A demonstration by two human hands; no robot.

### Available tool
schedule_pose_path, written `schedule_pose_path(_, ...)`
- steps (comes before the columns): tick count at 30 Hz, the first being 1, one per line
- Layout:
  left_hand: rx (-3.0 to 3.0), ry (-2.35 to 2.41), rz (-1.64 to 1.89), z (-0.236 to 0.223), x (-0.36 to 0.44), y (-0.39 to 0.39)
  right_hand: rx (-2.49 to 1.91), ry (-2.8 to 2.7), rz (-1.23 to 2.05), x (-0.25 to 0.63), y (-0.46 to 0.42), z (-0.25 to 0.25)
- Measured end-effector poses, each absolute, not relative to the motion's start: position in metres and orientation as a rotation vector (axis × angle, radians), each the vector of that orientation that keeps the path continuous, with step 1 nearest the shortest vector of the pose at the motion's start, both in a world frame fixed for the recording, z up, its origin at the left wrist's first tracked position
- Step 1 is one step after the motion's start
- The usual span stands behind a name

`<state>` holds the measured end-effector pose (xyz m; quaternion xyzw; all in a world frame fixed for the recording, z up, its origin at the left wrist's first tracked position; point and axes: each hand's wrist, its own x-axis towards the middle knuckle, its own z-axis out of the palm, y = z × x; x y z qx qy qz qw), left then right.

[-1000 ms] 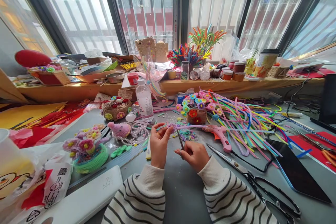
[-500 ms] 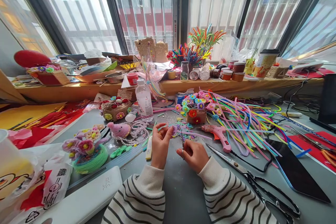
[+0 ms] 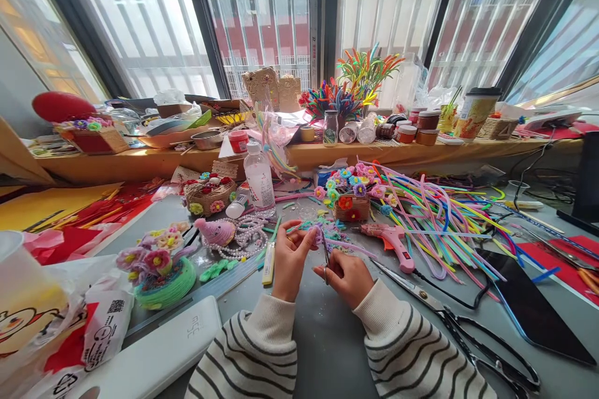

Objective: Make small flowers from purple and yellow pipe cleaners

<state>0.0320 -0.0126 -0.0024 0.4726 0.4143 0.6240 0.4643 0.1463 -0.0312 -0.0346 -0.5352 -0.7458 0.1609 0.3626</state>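
My left hand (image 3: 291,262) pinches a small purple fuzzy piece (image 3: 319,236), which looks like pipe cleaner, between thumb and fingertips. My right hand (image 3: 350,275) is closed around the handles of small scissors (image 3: 326,252). Their blades point up beside the purple piece; whether they touch it I cannot tell. Behind both hands lie purple and teal fuzzy trimmings (image 3: 339,235). A pink glue gun (image 3: 393,242) rests to the right of the scissors. Left of my left hand lies a yellow-and-white cutter (image 3: 268,264).
Large scissors (image 3: 435,304) and a dark phone (image 3: 538,312) lie at right, near a heap of pipe cleaners (image 3: 435,218). A bottle (image 3: 260,181) stands behind the pearl strings (image 3: 248,237). At left are a green pot of fuzzy flowers (image 3: 166,285) and a white power bank (image 3: 159,349).
My left hand has moved slightly right, bringing the purple piece closer to the scissor blades. The right hand keeps its hold, and the whole view has shifted slightly.
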Motion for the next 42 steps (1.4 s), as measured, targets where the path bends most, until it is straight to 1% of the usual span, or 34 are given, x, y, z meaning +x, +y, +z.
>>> schedule_pose_path(8,1.117,1.026,1.601,-0.006,0.031,-0.009,-1.318,-1.894,0.461,0.148,-0.03,-0.036)
schedule_pose_path(14,1.153,1.031,1.622,-0.004,0.033,-0.011,-1.368,-1.868,0.462,0.146,-0.033,-0.033)
schedule_pose_path(20,1.166,1.027,1.571,-0.002,0.032,-0.013,-1.388,-1.888,0.481,0.145,-0.034,-0.033)
schedule_pose_path(32,1.122,0.982,1.649,-0.005,0.03,-0.007,-1.208,-1.842,0.477,0.147,-0.033,-0.031)
schedule_pose_path(35,1.011,0.908,1.76,-0.006,0.026,-0.003,-1.139,-1.795,0.49,0.148,-0.037,-0.029)
schedule_pose_path(38,0.968,0.89,1.816,-0.006,0.024,-0.001,-1.135,-1.706,0.435,0.152,-0.04,-0.028)
schedule_pose_path(42,0.934,0.967,1.92,-0.005,0.021,-0.001,-1.248,-1.383,0.362,0.158,-0.039,-0.028)
